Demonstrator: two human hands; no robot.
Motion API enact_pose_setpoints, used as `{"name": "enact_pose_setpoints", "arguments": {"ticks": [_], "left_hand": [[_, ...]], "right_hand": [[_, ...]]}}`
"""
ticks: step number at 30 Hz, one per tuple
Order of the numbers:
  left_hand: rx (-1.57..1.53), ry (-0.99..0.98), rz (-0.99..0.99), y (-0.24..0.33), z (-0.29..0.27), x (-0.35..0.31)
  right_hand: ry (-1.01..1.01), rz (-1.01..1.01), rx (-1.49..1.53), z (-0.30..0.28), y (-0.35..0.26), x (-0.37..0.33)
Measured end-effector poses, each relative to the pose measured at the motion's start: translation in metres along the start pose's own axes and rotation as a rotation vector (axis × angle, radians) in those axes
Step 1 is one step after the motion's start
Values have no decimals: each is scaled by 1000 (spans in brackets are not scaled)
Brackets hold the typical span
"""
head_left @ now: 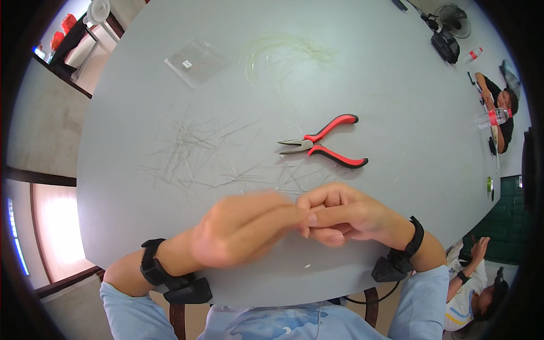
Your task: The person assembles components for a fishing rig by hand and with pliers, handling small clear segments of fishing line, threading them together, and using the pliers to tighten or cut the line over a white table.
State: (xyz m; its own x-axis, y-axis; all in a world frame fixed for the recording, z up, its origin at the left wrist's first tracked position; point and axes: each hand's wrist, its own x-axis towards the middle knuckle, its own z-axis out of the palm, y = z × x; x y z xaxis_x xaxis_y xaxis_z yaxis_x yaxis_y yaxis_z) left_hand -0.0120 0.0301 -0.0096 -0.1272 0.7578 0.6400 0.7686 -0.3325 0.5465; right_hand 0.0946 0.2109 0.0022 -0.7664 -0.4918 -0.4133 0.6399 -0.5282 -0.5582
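Above the near part of the grey table [408, 147], my two hands meet at their fingertips. My left hand [246, 226] is smeared by motion, so its fingers are hard to read. Thumb pressed to fingers, my right hand [345, 215] is closed in a pinch; whatever it holds is too small or hidden. Just beyond the hands lie needle-nose pliers [310, 141] with red and black handles, their jaws apart and pointing left. Many thin, needle-like metal pieces [187, 139] are scattered left of the pliers and in front of my hands.
Farther back are a small transparent zip bag [198, 63] and a loose bundle of pale yellowish-green strands [294, 48]. A black bag [445, 46], a fan [453, 20] and plastic bottles [492, 118] stand at the right. Two other people sit on that side.
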Motion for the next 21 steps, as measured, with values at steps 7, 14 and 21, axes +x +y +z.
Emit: {"name": "enact_pose_setpoints", "arguments": {"ticks": [7, 14, 21], "left_hand": [[-161, 46, -513, 0, -4, 7], [-196, -17, -603, 1, -8, 6], [-390, 35, -823, -3, -15, 5]], "right_hand": [[328, -203, -440, 6, -8, -3], [421, -319, -655, 14, -8, -1], [883, -887, -1616, -7, -22, 7]]}}
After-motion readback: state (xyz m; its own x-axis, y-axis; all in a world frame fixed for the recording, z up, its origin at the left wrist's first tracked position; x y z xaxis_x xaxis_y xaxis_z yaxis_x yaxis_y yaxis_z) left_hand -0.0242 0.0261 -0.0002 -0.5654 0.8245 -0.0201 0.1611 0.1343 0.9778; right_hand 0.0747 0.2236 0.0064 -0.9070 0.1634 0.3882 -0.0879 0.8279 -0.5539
